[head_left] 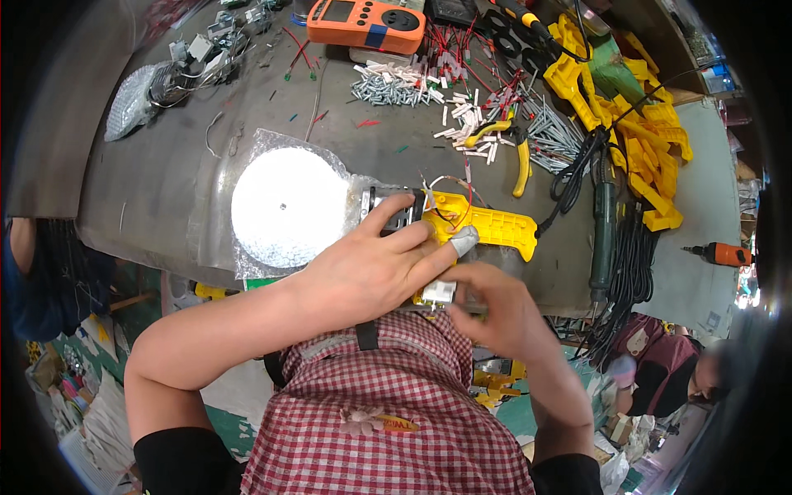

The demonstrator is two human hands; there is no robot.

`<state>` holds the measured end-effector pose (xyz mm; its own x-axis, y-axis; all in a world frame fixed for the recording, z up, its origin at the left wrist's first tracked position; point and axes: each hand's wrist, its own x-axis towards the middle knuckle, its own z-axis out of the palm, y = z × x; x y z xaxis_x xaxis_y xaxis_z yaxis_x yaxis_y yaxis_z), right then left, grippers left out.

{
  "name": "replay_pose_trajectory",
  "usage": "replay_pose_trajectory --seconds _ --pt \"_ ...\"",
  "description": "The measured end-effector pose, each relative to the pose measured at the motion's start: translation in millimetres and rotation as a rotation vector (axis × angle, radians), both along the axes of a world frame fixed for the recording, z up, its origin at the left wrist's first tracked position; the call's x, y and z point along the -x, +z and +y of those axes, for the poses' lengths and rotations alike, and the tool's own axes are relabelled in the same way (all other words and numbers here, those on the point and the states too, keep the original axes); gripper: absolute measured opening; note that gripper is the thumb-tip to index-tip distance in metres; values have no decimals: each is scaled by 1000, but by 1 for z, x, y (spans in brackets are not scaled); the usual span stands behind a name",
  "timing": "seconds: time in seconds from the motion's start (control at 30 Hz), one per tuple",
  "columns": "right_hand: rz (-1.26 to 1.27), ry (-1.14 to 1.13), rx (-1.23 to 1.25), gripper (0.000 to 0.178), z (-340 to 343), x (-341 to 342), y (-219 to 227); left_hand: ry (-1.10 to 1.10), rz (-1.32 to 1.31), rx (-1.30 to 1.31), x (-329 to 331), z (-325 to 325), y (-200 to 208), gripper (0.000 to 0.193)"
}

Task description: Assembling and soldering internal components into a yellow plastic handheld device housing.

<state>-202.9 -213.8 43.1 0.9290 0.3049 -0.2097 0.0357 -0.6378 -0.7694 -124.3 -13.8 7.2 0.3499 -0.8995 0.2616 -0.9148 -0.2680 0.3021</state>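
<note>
A hand-held power tool lies across the near edge of the bench: a yellow handle shell with exposed red and white wires, a black-and-silver motor section, and a round white disc in bubble wrap. My left hand is closed over the tool's middle, fingers across the motor section and handle; one fingertip is wrapped in grey tape. Below it, a small white-and-silver part sticks out. Beside that part is my right hand, fingers curved and blurred, so their hold is unclear.
Behind the tool lie yellow-handled pliers, loose screws, white sleeves and red wires. An orange meter stands at the back. Yellow shells and a corded green tool are at the right. Another person is at the lower right.
</note>
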Motion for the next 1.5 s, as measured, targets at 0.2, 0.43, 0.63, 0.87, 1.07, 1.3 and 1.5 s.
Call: replay_pose_trajectory --seconds 0.2,0.43,0.63,0.87,1.07,1.3,1.5 --pt "-331 33 125 38 3 -7 -9 12 5 66 1 -1 -6 52" --pt "-329 -124 70 30 4 -9 -28 13 19 108 3 3 -10 52" --pt "-282 -173 -35 25 6 -1 -32 16 -16 131 4 0 -9 55" --pt "-214 -220 34 22 1 -4 -28 72 194 286 -8 14 0 53" --pt "-253 -185 31 28 1 -5 -22 855 256 134 -83 55 11 42" --pt "-234 -197 -50 24 -3 -3 -4 993 162 -269 -124 59 4 34" --pt "-470 -179 -124 17 4 -49 50 985 884 843 -150 110 50 33"
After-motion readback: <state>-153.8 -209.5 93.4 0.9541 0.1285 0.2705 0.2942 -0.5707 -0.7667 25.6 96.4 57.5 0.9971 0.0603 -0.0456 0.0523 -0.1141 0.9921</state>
